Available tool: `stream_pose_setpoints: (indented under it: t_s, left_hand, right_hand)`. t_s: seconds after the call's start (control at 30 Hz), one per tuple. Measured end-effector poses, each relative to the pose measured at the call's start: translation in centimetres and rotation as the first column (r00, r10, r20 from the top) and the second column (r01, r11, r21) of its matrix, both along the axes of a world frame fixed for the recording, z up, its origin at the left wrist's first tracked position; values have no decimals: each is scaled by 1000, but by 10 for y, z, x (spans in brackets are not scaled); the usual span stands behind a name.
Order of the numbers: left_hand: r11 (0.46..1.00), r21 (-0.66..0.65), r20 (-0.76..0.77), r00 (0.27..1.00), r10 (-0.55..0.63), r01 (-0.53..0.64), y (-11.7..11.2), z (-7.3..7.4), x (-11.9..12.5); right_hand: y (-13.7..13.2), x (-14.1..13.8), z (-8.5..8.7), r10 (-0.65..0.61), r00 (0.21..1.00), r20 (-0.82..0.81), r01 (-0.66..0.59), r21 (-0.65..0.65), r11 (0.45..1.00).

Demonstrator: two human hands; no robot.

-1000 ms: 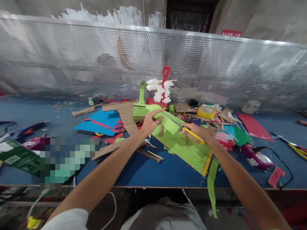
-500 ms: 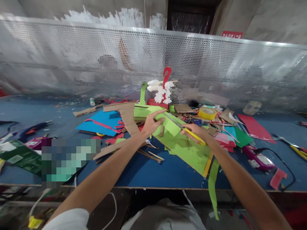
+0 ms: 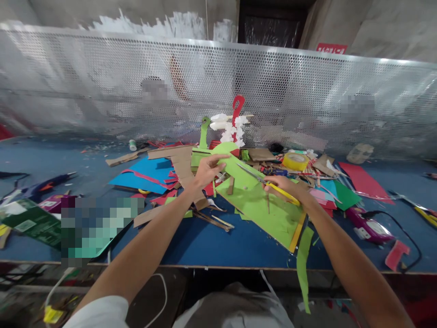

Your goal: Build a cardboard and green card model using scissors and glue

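My left hand (image 3: pixel 209 168) is closed on the left side of a light green paper piece (image 3: pixel 232 165), its index finger stretched along the paper. In my right hand (image 3: pixel 286 183) are scissors (image 3: pixel 283 193) with yellow handles, the blades pointing up and left along the paper's right part. Whether the blades are cutting into it I cannot tell. Beneath lies a larger green sheet (image 3: pixel 273 218) with a yellow strip at its right end. Behind the hands stand a green curled shape (image 3: pixel 204 132) and a red hooked shape (image 3: pixel 238 105) with white flower-like pieces (image 3: pixel 232 132).
Brown cardboard pieces (image 3: pixel 182 161) and a blue sheet (image 3: pixel 146 171) lie to the left. Yellow tape (image 3: pixel 295 161), a red sheet (image 3: pixel 363 180) and a purple device (image 3: pixel 368 225) are on the right. A perforated metal screen (image 3: pixel 112 91) runs along the back of the blue table (image 3: pixel 218 250).
My left hand has shifted slightly left and down, and the green paper piece has turned. The scissors have moved a little right and down with my right hand.
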State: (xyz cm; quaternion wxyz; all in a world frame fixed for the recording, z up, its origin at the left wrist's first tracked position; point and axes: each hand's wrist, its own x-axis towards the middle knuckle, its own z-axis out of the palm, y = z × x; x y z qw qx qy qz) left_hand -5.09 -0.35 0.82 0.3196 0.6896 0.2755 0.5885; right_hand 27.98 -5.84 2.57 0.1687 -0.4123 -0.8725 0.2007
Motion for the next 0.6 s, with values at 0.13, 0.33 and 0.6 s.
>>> stream_pose_setpoints:
  t_s: [0.13,0.33,0.6]
  left_hand:
    - [1000,-16,-44,999,-24,23,-1,0,-1]
    - [999,39,-104,994,39,-35,-6,0,3]
    - [993,89,-166,982,86,-72,-10,5,6]
  right_hand:
    - [-1,-1,1,1,1000,23,0,-51,999]
    - [-7,-8,6,23,1000,-19,-24,-44,999]
    - [-17,-17,17,17,1000,-14,-18,-43,999]
